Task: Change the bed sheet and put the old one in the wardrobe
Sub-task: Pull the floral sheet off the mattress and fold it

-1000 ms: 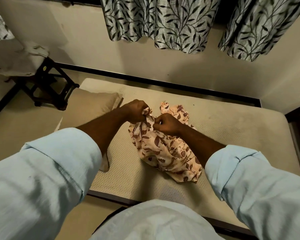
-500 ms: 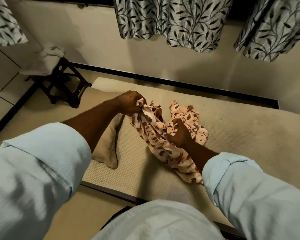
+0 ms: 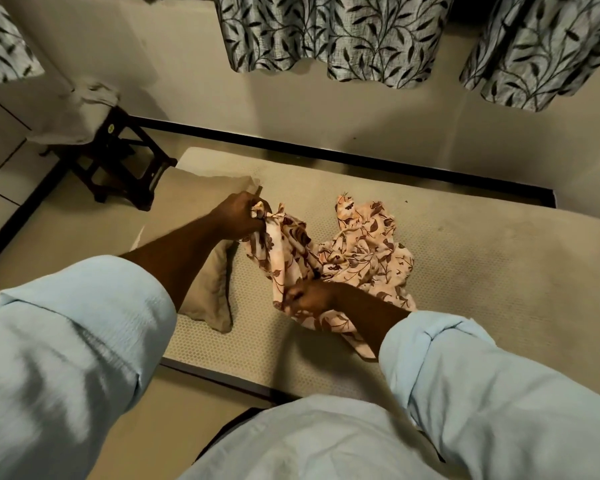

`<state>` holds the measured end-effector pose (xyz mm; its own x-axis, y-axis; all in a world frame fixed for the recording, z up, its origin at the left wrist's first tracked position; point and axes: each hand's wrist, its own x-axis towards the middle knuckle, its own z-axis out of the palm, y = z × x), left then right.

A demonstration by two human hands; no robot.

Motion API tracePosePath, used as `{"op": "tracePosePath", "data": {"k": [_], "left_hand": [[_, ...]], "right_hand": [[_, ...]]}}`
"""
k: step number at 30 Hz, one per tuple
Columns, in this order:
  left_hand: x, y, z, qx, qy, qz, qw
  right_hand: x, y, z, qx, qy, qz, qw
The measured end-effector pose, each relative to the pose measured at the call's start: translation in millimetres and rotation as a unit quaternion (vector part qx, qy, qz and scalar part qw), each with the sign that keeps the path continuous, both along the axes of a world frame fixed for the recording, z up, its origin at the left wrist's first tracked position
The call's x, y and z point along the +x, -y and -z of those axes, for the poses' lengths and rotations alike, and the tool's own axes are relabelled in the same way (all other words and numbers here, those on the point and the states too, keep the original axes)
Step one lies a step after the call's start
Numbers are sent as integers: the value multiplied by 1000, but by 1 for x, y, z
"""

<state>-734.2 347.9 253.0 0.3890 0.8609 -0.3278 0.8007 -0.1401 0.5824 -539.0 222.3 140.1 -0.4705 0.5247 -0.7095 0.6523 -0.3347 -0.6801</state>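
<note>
Head view. Main risk, in my judgement: the floral sheet (image 3: 361,258) is bunched and twisted, so drawing the hands apart could tighten the tangle or pull a corner loose. It lies crumpled on the bare mattress (image 3: 482,271), near the pillow (image 3: 194,265). My left hand (image 3: 238,216) clenches one gathered end. My right hand (image 3: 310,297) pinches a fold nearer me.

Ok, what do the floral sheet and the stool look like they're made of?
The sheet looks like thin, soft, matte cloth, probably cotton: it bunches into fine creases. The stool is dark and slightly glossy, moulded plastic or varnished wood; I cannot tell which.
</note>
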Motion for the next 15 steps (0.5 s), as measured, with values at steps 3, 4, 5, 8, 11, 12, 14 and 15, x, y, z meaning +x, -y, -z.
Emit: {"op": "tracePosePath", "data": {"k": [3, 4, 5, 8, 11, 12, 14, 15], "left_hand": [[-6, -4, -5, -78, 36, 19, 996], [-7, -6, -8, -106, 40, 21, 993], [-8, -7, -11, -130, 36, 19, 991], [-7, -9, -20, -211, 20, 10, 977], [0, -6, -29, -286, 29, 9, 958], [2, -5, -32, -301, 27, 10, 953], [5, -4, -37, -323, 21, 9, 946], [5, -3, -39, -330, 20, 10, 944]], "right_hand": [[21, -13, 3, 68, 125, 47, 989], [32, -19, 10, 106, 157, 111, 976], [42, -24, 14, 130, 168, 184, 960], [60, -38, 19, 162, 144, 294, 931], [56, -53, 8, 202, 54, 280, 937], [51, -57, 5, 210, 26, 268, 940], [41, -62, 2, 223, -7, 236, 946], [37, -65, 4, 232, -7, 214, 949]]}}
